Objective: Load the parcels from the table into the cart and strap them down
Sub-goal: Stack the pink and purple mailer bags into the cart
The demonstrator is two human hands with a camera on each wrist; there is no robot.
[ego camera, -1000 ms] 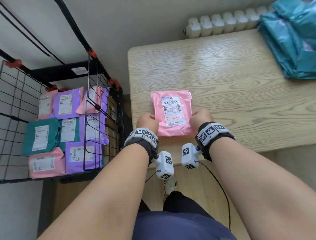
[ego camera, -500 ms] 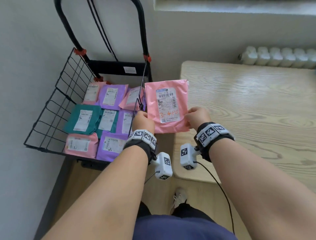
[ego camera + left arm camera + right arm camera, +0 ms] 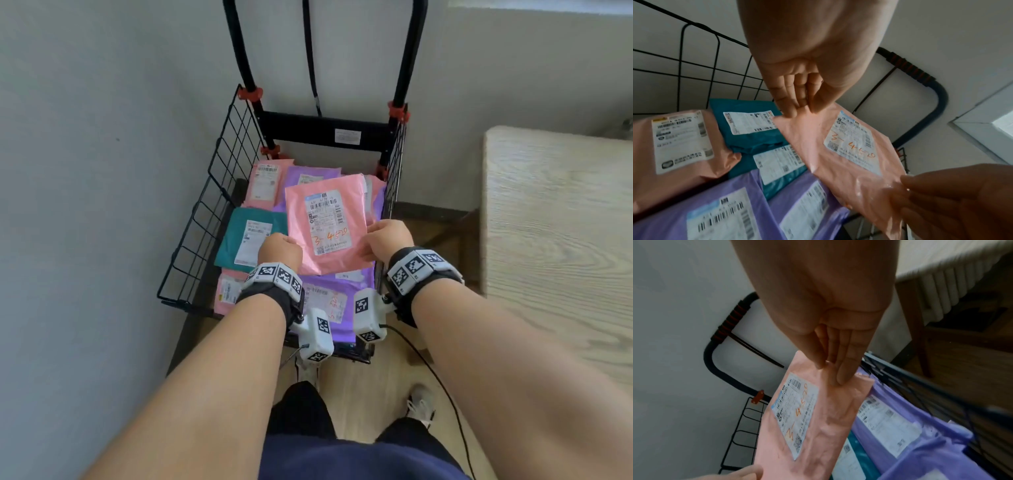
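I hold a pink parcel (image 3: 327, 222) with a white label marked in orange, flat above the load in the black wire cart (image 3: 205, 219). My left hand (image 3: 281, 251) pinches its near left corner, thumb against fingers, as the left wrist view shows on the pink parcel (image 3: 838, 146). My right hand (image 3: 388, 238) pinches the near right corner of the pink parcel (image 3: 818, 418). Below lie several parcels: a teal one (image 3: 246, 240), a purple one (image 3: 325, 305), and pink ones (image 3: 265, 185). A black strap (image 3: 310, 58) hangs from the cart handle.
The wooden table (image 3: 555, 219) stands right of the cart, its near part bare in view. A grey wall (image 3: 96, 171) runs along the cart's left side and behind it. My feet (image 3: 419, 404) stand on the wooden floor before the cart. A radiator (image 3: 953, 285) sits beyond the table.
Both hands carried the pink parcel leftward off the table edge and over the cart's right wall. It now hangs above the parcels inside. My view turned left with it.
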